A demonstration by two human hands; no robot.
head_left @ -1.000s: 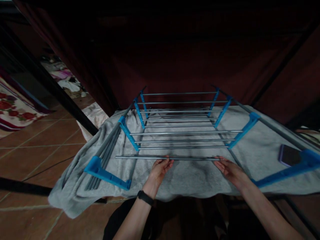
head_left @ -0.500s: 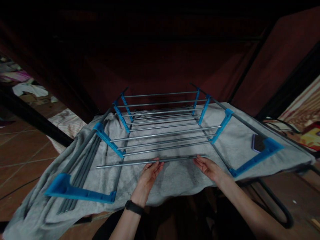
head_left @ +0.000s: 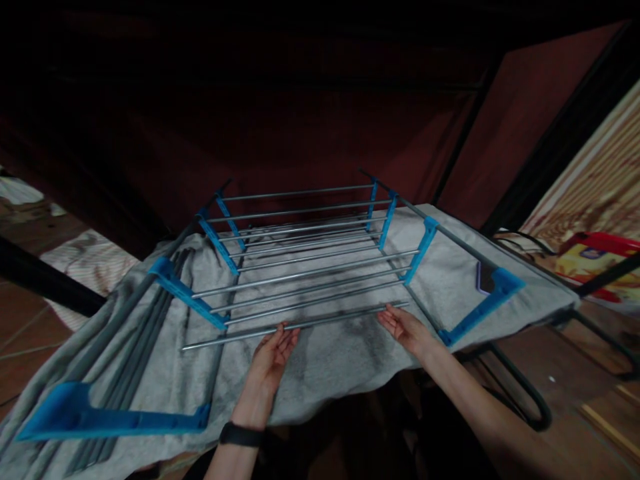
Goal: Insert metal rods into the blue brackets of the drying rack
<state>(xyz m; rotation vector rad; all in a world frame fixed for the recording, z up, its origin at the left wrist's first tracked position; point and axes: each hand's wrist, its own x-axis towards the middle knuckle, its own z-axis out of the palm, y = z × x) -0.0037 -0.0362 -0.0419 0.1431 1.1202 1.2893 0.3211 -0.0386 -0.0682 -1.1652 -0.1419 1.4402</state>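
A loose grey metal rod (head_left: 340, 317) lies across both my hands at the near side of the rack. My left hand (head_left: 273, 350) holds it left of its middle, fingers curled around it. Close to its right end, my right hand (head_left: 400, 327) pinches it. Beyond stands a partly built drying rack, with several metal rods (head_left: 305, 272) running between blue plastic brackets (head_left: 419, 252). The nearest blue brackets, one at the left (head_left: 115, 420) and one at the right (head_left: 483, 310), have no rod between them. The held rod touches neither of these.
Several loose grey tubes (head_left: 130, 360) lie on the grey cloth (head_left: 320, 373) at the left. A dark phone-like object (head_left: 484, 277) rests behind the right bracket. Black metal legs (head_left: 525, 400) stick out below right. A dark red panel (head_left: 300, 133) stands behind the rack.
The view has shifted right, so the rack appears further left. Both hands still hold the rod, and my left hand sits nearer its left end, with the hands wider apart.
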